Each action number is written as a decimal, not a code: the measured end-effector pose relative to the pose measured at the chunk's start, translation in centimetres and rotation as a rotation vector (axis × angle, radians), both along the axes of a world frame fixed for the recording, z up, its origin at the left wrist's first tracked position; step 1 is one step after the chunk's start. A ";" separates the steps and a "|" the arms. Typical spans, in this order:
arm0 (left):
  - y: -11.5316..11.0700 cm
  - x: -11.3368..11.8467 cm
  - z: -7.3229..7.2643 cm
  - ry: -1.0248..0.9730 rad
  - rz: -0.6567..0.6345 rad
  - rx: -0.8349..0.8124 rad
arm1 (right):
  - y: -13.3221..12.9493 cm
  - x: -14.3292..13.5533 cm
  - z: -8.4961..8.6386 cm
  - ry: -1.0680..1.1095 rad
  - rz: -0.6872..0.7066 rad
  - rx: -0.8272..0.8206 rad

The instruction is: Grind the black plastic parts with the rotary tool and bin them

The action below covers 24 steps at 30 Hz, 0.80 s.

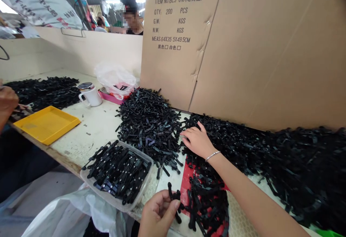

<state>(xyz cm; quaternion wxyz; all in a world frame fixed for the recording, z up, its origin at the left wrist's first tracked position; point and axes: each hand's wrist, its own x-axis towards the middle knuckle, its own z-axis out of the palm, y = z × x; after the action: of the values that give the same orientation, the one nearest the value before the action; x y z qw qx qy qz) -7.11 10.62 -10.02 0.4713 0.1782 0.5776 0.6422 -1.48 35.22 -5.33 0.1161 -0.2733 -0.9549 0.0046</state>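
Near the bottom centre, my left hand [159, 213] pinches a few small black parts [177, 196] between thumb and fingers. Further up, my right hand [198, 140], with a silver bracelet at the wrist, reaches over the left end of a long black heap [238, 146]; its fingers are apart, and the fingertips touch or hover at the parts. Left of it rises another pile of black parts [148, 121]. More of them lie on a red and white sheet [185, 179] under my right forearm. A clear plastic tub [129, 206] holds many black strips with silvery dots.
A tall cardboard box [243, 49] stands behind the heaps. To the left are a yellow tray [48, 123], a white mug [92, 96], a pink box [112, 97] with a plastic bag [116, 78], and another person's hand [8, 100] by a further black pile.
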 end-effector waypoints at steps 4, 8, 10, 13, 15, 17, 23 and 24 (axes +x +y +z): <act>0.0 0.1 -0.8 0.005 0.020 0.014 | -0.9 -2.2 -0.9 0.045 0.023 -0.074; -0.1 0.1 -1.7 0.045 0.000 0.010 | -2.6 -4.3 -1.8 0.077 0.048 -0.141; -0.1 0.0 -2.0 0.067 -0.016 0.010 | -3.2 -4.8 -1.9 0.073 0.061 -0.154; -0.2 0.0 -2.2 0.073 -0.030 0.011 | -2.8 -4.5 -1.6 0.083 0.079 -0.175; -0.2 -0.1 -2.1 0.055 -0.031 0.009 | -1.6 -3.6 -1.0 0.109 0.068 -0.178; -0.2 0.0 -1.9 0.036 -0.029 0.008 | -0.1 -2.6 -0.4 0.143 0.019 -0.161; -0.1 0.0 -1.9 -0.009 -0.034 -0.009 | 2.7 -1.1 0.4 0.150 -0.127 -0.074; -0.1 0.0 -2.0 -0.010 -0.033 -0.010 | 2.7 -1.2 0.4 0.137 -0.128 -0.061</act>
<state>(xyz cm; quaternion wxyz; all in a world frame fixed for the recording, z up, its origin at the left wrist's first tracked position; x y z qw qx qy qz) -7.14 10.52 -12.03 0.4857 0.1823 0.5753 0.6323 -2.67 37.92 -4.92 0.1727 -0.3361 -0.9248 0.0449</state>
